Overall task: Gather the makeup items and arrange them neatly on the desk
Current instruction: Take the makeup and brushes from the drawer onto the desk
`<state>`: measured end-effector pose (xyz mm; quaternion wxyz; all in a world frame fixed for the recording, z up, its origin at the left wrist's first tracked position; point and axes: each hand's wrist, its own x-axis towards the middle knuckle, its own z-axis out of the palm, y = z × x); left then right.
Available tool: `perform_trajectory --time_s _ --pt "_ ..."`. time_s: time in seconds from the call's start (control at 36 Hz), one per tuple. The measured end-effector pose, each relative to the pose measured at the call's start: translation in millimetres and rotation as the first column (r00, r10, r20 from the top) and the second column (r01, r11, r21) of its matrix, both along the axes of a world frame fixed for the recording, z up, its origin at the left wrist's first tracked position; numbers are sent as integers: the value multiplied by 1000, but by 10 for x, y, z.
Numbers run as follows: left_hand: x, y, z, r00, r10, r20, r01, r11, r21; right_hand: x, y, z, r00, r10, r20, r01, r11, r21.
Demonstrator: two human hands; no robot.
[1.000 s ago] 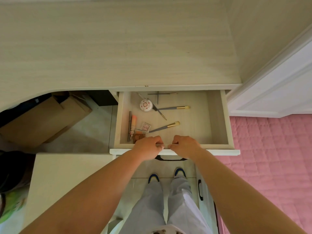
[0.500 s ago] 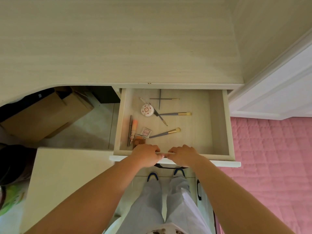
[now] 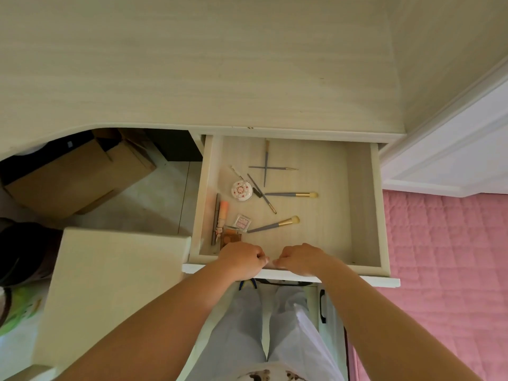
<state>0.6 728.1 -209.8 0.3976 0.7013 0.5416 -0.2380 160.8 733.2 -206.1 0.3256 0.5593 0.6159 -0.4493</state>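
Note:
A pale wooden drawer (image 3: 362, 204) stands pulled out from under the desk top (image 3: 192, 64). My left hand (image 3: 242, 259) and my right hand (image 3: 299, 258) both grip its front edge, side by side. Inside lie a round white compact (image 3: 242, 190), a peach tube (image 3: 223, 213), a small pink palette (image 3: 242, 223), a brown palette (image 3: 230, 237) partly hidden by my left hand, and several grey-handled brushes, such as one with a gold ferrule (image 3: 275, 224) and two crossed thin ones (image 3: 266, 167).
A cardboard box (image 3: 74, 174) sits on the floor under the desk at left. A cream stool or cabinet top (image 3: 115, 284) stands left of the drawer. A pink quilted bed (image 3: 445, 270) lies at right, beside a white door frame (image 3: 453, 149).
The drawer has slid further out toward me with both hands on its front edge, showing more of the brushes at the back.

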Motion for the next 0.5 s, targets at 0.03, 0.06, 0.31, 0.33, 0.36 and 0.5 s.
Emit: perform_trajectory --time_s 0.03,0.06,0.31,0.33,0.36,0.5 --pt "4 -6 6 1000 -5 -3 5 1000 3 -5 0 -3 1000 -3 0 3 1000 -7" --pt "5 -13 11 1000 -13 -5 13 1000 8 -7 -1 -4 1000 -3 3 3 1000 -14" --pt "-37 -24 -6 999 12 30 -12 1000 15 47 -4 -36 998 55 -39 -54 998 14" --pt "-43 -14 -8 999 19 36 -19 1000 8 50 3 -39 999 16 -47 -16 1000 12" --pt "-50 -6 -10 999 28 42 -28 1000 -1 54 14 -45 999 -10 -51 10 1000 3" --pt "-123 78 -24 993 88 83 -81 993 -89 142 93 -84 986 -110 -125 106 994 -37"
